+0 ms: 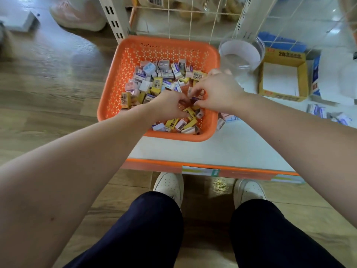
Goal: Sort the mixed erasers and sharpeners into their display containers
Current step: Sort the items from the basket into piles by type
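Both hands are in the basket (pixel 123 55), on the eraser/sharpener pile (pixel 160 78). Left hand (pixel 170 105): fingers curled into the pile, grip cannot be told. Right hand (pixel 216 91): fingertips pinch a dark piece (pixel 194 99) just beside the left hand. Jar (pixel 241 53) and box (pixel 283 74) lie beyond the right hand.

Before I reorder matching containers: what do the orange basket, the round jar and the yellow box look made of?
Orange basket: moulded plastic, matte, perforated walls.
Round jar: clear plastic or glass, glossy, see-through.
Yellow box: printed cardboard, thin folded walls.
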Available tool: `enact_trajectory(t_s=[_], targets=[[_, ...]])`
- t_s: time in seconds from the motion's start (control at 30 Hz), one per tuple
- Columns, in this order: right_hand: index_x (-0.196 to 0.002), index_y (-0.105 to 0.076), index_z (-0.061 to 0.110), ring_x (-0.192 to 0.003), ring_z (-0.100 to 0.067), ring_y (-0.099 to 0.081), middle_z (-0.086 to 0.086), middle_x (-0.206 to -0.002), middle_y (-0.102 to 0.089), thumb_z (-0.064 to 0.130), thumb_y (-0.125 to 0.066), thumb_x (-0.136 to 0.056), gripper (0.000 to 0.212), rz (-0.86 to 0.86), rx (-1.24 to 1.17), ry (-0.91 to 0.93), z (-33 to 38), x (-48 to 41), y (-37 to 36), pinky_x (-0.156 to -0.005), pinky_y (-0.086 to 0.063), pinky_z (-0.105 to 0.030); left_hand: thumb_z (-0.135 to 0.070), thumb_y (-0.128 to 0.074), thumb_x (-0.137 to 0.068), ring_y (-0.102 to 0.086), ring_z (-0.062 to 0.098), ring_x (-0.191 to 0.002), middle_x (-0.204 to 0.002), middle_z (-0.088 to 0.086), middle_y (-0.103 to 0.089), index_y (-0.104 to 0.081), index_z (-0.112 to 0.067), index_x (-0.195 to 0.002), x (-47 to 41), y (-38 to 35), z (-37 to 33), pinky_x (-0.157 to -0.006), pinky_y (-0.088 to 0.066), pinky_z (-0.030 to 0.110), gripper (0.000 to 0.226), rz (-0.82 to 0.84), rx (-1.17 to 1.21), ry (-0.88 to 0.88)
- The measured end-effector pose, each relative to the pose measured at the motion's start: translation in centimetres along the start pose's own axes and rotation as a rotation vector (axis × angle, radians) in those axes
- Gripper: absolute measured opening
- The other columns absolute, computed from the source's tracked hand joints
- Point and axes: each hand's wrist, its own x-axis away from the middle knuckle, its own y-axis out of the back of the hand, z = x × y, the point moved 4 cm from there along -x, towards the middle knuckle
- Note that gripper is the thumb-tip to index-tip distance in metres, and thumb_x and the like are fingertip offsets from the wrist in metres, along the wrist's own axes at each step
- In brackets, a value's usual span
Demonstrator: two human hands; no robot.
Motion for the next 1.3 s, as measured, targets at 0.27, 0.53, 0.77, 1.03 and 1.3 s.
enact_trajectory(t_s=[0.27, 0.53, 0.77, 1.03, 1.3], targets=[[-0.112, -0.062, 0.036, -0.110, -0.023, -0.045, 0.005, -0.076, -0.039, 0.034, -0.056, -0.088, 0.025, 0.189, 0.336, -0.043, 1.8, -0.7, 0.0, -0.095, -0.027, -0.038, -0.027, -0.069, -0.082, -0.056, 0.024, -0.107, -0.121, 0.005, -0.062, -0.054, -0.013, -0.131, -0.6, -1.1, -0.3, -0.085, -0.046, 0.030, 0.052, 0.047, -0.059, 0.003], [-0.106, -0.064, 0.030, -0.109, -0.023, -0.046, 0.004, -0.076, -0.040, 0.048, -0.054, -0.088, 0.027, 0.165, 0.337, -0.092, 1.4, -1.0, -0.6, -0.092, -0.027, -0.038, -0.033, -0.078, -0.075, -0.054, 0.014, -0.093, -0.103, -0.002, -0.060, -0.060, -0.014, -0.114, -0.6, -0.6, 0.2, -0.076, -0.043, 0.024, 0.047, 0.007, -0.007, 0.027], [-0.105, -0.062, 0.030, -0.111, -0.023, -0.044, 0.001, -0.082, -0.042, 0.040, -0.054, -0.090, 0.020, 0.167, 0.393, -0.112, 1.6, -1.1, -0.6, -0.094, -0.027, -0.038, -0.025, -0.073, -0.080, -0.056, 0.005, -0.076, -0.087, -0.010, -0.060, -0.063, -0.022, -0.107, -0.1, 0.7, 0.5, -0.067, -0.043, 0.015, 0.029, 0.028, 0.110, 0.049], [-0.079, -0.046, 0.026, -0.108, -0.022, -0.043, 0.002, -0.080, -0.043, 0.042, -0.055, -0.087, 0.021, 0.215, 0.507, -0.146, 2.0, -1.2, -1.0, -0.093, -0.027, -0.039, -0.014, -0.065, -0.082, -0.055, 0.001, -0.067, -0.072, -0.014, -0.060, -0.070, -0.019, -0.093, 0.5, 1.9, 1.1, -0.057, -0.040, 0.009, 0.013, -0.016, 0.218, 0.088], [-0.110, -0.056, 0.012, -0.114, -0.028, -0.042, -0.010, -0.110, -0.053, 0.011, -0.053, -0.085, 0.024, -0.017, 0.228, -0.096, 1.3, -0.9, 0.0, -0.092, -0.033, -0.040, -0.015, -0.062, -0.083, -0.062, 0.010, -0.077, -0.084, -0.005, -0.069, -0.070, -0.025, -0.086, 0.8, 2.8, 1.2, -0.072, -0.052, 0.020, 0.014, -0.045, 0.314, 0.117]])
